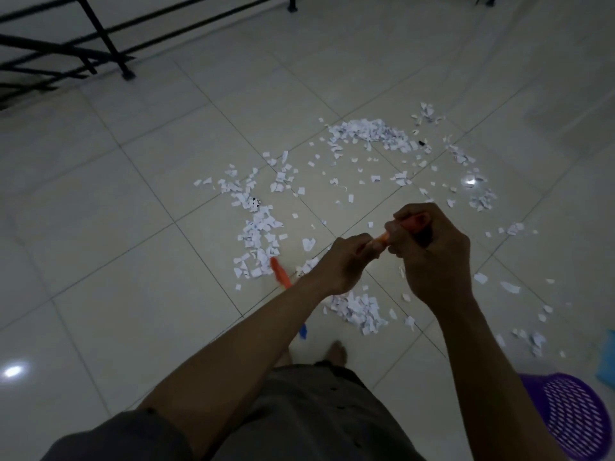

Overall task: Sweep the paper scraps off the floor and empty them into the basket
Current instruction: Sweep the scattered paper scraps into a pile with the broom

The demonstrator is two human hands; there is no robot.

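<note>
White paper scraps [366, 131] lie scattered over the pale tiled floor, in a dense heap at the back, a strip at the left [258, 234] and a clump near my feet [359, 309]. Both hands grip the orange handle [484, 239] of a broom. My right hand [429, 251] grips its upper end and my left hand [346, 264] grips just below. Below my left wrist the orange broom part [281, 272] reaches the floor beside the left strip of scraps. A purple slotted basket [572, 417] stands at the lower right.
A black metal railing [100, 44] runs across the upper left. A blue object [607, 361] shows at the right edge beside the basket, and a small blue piece [303, 331] near my bare foot [336, 351]. Bare tiles extend to the left.
</note>
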